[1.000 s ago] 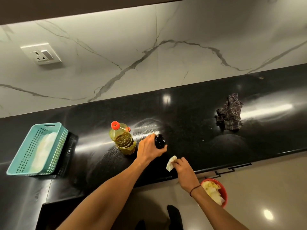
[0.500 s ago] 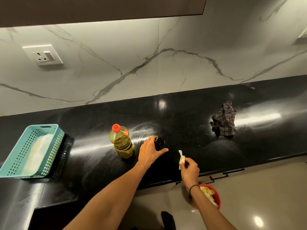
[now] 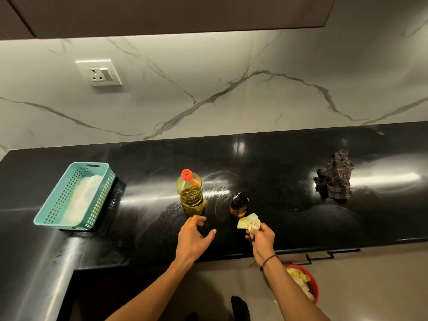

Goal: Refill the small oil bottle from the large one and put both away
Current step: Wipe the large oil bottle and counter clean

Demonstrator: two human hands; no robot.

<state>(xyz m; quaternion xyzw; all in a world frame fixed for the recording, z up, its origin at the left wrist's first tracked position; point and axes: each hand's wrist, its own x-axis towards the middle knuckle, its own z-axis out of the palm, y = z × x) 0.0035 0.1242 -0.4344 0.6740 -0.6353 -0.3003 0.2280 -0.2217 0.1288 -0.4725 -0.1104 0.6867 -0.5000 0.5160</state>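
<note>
Left fingers: left hand (image 3: 193, 237) spread and empty, hovering just before the large oil bottle (image 3: 191, 193), likely to take it.
Right fingers: right hand (image 3: 261, 237) pinching a crumpled tissue (image 3: 249, 223), probably for drips.
Small oil bottle (image 3: 238, 205): capped, upright on the bench (image 3: 289, 216), just beside the tissue.
Large bottle: capped, upright, near the small one.
Outward: teal basket (image 3: 74, 195) well left; checked cloth (image 3: 334, 179) well right.

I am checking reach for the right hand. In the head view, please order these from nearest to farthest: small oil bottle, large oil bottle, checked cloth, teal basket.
1. small oil bottle, just beyond the right hand
2. large oil bottle, left
3. checked cloth, far right
4. teal basket, far left
</note>
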